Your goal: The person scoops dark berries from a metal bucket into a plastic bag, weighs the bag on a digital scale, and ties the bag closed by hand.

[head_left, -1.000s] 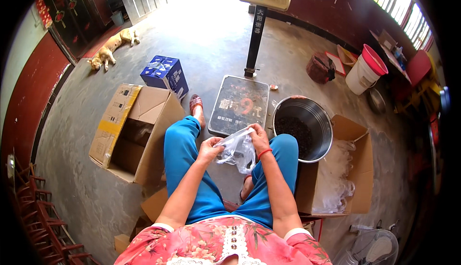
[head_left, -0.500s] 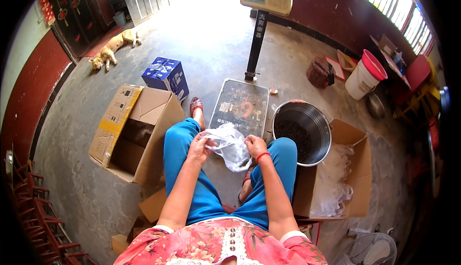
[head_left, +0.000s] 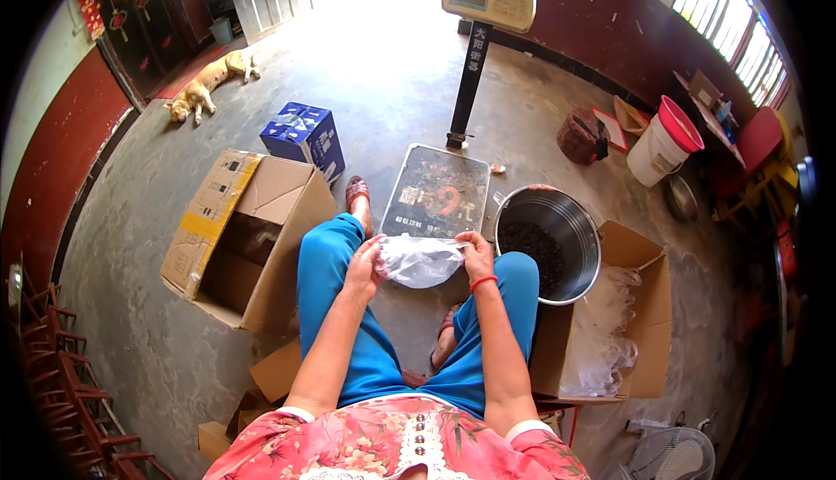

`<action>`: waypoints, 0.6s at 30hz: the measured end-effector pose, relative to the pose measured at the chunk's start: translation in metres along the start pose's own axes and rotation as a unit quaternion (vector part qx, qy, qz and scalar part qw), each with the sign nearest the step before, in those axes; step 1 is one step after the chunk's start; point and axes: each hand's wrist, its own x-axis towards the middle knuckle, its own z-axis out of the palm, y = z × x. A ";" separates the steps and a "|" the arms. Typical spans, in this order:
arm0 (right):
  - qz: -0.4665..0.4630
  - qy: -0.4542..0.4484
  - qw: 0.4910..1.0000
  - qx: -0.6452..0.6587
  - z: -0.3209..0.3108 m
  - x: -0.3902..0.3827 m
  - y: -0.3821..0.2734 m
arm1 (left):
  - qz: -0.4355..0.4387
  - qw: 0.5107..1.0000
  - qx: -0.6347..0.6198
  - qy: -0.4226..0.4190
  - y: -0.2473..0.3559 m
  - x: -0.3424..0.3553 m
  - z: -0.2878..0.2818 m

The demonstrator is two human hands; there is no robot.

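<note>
A clear plastic bag (head_left: 421,262) is stretched between my two hands above my knees. My left hand (head_left: 366,264) pinches its left edge, and my right hand (head_left: 475,255) grips the opposite edge. The bag's rim is pulled nearly straight, with the rest sagging below it. Just beyond lies the dark platform of a floor scale (head_left: 435,188), with bare plate showing. To the right of my knee stands a metal bucket (head_left: 579,258) partly filled with small dark pieces that I cannot identify. Beside it, an open cardboard box (head_left: 644,323) contains several clear plastic bags (head_left: 601,341).
An open cardboard box (head_left: 287,210) lies on its side at left, with a blue carton (head_left: 305,140) behind it. The scale's post (head_left: 470,80) rises ahead. A dog (head_left: 209,84) lies far left. A white bucket (head_left: 657,149) and a fan (head_left: 670,454) are at right.
My hands have moved slightly apart, drawing the bag's top edge taut. The bag was crumpled and hanging lower; now it spreads sideways. My right hand has risen a little.
</note>
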 end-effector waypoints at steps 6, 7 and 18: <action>0.027 0.014 0.995 0.095 -0.005 0.010 -0.002 | 0.057 0.997 0.061 0.004 0.000 0.005 0.010; 0.028 0.023 0.993 0.111 -0.006 0.015 -0.002 | 0.064 0.991 0.115 -0.032 0.003 0.006 0.016; 0.053 -0.084 0.992 -0.078 0.002 -0.001 -0.016 | 0.084 0.961 0.244 0.102 -0.012 0.007 0.002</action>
